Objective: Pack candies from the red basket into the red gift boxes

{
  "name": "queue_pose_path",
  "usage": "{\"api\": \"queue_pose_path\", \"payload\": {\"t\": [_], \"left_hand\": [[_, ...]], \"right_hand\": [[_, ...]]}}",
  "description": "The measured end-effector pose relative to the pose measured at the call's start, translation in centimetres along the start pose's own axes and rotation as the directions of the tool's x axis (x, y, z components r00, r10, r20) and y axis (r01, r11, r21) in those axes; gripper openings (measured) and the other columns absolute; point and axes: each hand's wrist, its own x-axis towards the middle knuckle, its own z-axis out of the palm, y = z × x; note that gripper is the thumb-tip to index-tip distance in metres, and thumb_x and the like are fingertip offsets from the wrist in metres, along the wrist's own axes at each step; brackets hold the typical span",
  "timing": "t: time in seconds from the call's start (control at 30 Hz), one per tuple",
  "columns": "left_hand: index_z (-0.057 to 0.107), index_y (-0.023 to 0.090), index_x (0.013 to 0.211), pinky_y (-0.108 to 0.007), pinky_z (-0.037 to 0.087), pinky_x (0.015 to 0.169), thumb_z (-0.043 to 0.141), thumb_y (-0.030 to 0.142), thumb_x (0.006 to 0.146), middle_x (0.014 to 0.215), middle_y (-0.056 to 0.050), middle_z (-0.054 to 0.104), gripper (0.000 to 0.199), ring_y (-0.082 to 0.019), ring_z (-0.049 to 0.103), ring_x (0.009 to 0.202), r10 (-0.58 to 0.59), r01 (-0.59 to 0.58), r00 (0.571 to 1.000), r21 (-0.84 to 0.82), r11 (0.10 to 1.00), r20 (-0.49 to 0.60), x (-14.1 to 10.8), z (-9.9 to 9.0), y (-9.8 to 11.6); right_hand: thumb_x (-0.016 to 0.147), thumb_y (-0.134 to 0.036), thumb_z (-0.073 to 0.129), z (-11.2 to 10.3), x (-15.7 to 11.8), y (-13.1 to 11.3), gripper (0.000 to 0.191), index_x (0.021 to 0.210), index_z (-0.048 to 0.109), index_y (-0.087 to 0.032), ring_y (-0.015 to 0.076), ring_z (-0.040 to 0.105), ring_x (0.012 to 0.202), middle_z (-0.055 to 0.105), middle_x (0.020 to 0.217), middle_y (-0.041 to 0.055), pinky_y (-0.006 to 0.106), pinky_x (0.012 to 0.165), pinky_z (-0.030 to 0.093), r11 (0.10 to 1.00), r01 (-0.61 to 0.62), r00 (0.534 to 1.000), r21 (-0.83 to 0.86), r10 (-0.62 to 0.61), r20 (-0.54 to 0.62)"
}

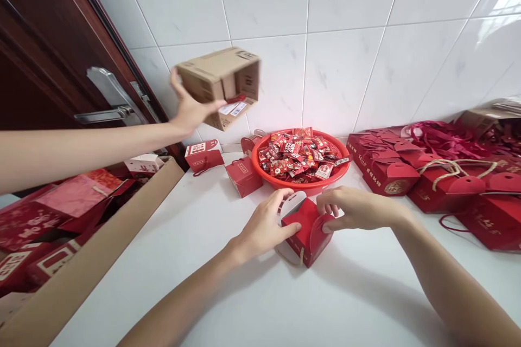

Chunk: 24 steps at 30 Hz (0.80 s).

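Both of my hands are on a small red gift box (311, 246) standing on the white tabletop. My left hand (266, 225) is closed around its left side, the thumb on the red edge and the fingers behind the raised pale flap. With my right hand (350, 209) I pinch the rounded red flap on the other side. The top of the box stands open between them, and a tan cord handle hangs at its front. Just behind it is a red plastic basket (301, 188) heaped with wrapped candies (291, 157).
Another person's hand (189, 111) holds a cardboard box (220, 73) tilted above the table's back left. Red boxes (244, 176) stand by the basket. More red gift boxes (391, 179) line the right. A large carton (134, 222) of red boxes sits left, near a door handle (106, 114).
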Motion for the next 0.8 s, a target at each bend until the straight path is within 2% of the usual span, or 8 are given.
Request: {"api": "queue_pose_path", "payload": {"t": [0.07,0.13,0.23,0.4,0.47,0.57,0.67,0.8], "left_hand": [[0.066,0.021,0.111,-0.039,0.054,0.097,0.07,0.026,0.081,0.122,-0.009,0.067,0.031,-0.025,0.066,0.109,0.03,-0.03,0.999,0.019,0.999,0.016,-0.1,0.1,0.0],[0.07,0.02,0.102,-0.039,0.053,0.098,0.067,0.033,0.086,0.122,-0.01,0.065,0.021,-0.026,0.066,0.11,0.042,-0.044,0.997,0.036,0.998,0.057,-0.4,0.2,0.0],[0.07,0.021,0.111,-0.04,0.05,0.102,0.062,0.045,0.09,0.131,-0.011,0.06,0.032,-0.028,0.061,0.12,0.014,-0.023,0.99,0.065,0.998,0.141,-0.9,0.3,0.2],[0.061,0.03,0.136,-0.039,0.053,0.091,0.055,0.062,0.091,0.126,-0.009,0.062,0.055,-0.028,0.066,0.106,-0.138,0.103,0.958,0.145,0.984,0.25,-1.8,0.3,0.8],[0.057,0.033,0.141,-0.04,0.053,0.089,0.053,0.066,0.09,0.124,-0.009,0.062,0.061,-0.029,0.066,0.104,-0.193,0.15,0.942,0.17,0.974,0.275,-1.9,0.0,0.8],[0.058,0.033,0.14,-0.04,0.052,0.091,0.057,0.067,0.087,0.122,-0.009,0.061,0.063,-0.03,0.065,0.106,-0.212,0.18,0.936,0.136,0.974,0.281,-1.6,-0.4,0.6],[0.065,0.029,0.133,-0.039,0.051,0.097,0.067,0.058,0.084,0.121,-0.008,0.062,0.056,-0.028,0.063,0.11,-0.201,0.19,0.95,0.067,0.979,0.24,-1.1,-0.5,0.2],[0.072,0.025,0.122,-0.039,0.052,0.098,0.075,0.044,0.078,0.124,-0.009,0.061,0.047,-0.027,0.064,0.109,-0.185,0.186,0.973,0.005,0.982,0.137,-0.4,-0.3,0.1]], "right_hand": [[0.08,-0.04,0.075,0.5,0.5,-0.2,0.027,0.093,0.064,-0.019,0.0244,0.063,0.088,0.069,0.096,0.007,0.031,0.069,0.044,0.991,-0.113,0.992,-0.072,0.108,-0.065],[0.078,-0.048,0.075,0.9,0.8,-0.3,0.038,0.1,0.063,-0.019,0.0272,0.064,0.089,0.07,0.098,0.0089,0.033,0.07,0.045,0.975,-0.186,0.98,-0.121,0.176,-0.093],[0.08,-0.054,0.071,1.3,0.9,-0.1,0.049,0.113,0.062,-0.018,0.0302,0.066,0.093,0.071,0.105,0.0123,0.036,0.074,0.048,0.969,-0.212,0.975,-0.126,0.202,-0.091],[0.083,-0.062,0.064,1.4,1.3,1.5,0.07,0.138,0.051,-0.021,0.0287,0.064,0.11,0.063,0.134,0.0134,0.035,0.084,0.051,0.996,-0.047,0.999,0.071,0.046,0.02],[0.082,-0.064,0.064,1.5,1.9,2.3,0.066,0.131,0.056,-0.02,0.025,0.066,0.102,0.066,0.127,0.0111,0.032,0.081,0.051,0.985,-0.006,0.997,0.17,-0.008,0.078],[0.077,-0.064,0.069,1.8,2.8,3.3,0.05,0.096,0.064,-0.018,0.0177,0.063,0.08,0.07,0.094,0.0041,0.028,0.069,0.049,0.967,-0.003,0.996,0.254,-0.02,0.087],[0.073,-0.061,0.074,1.7,3.1,3.7,0.049,0.066,0.05,-0.019,0.0101,0.047,0.059,0.052,0.064,-0.005,0.024,0.054,0.037,0.951,-0.023,0.999,0.309,0.011,0.038],[0.071,-0.057,0.079,0.4,2.0,2.7,0.051,0.063,0.045,-0.02,0.0083,0.043,0.056,0.045,0.058,-0.0079,0.023,0.053,0.036,0.803,0.055,0.998,0.594,-0.047,-0.029]]}}
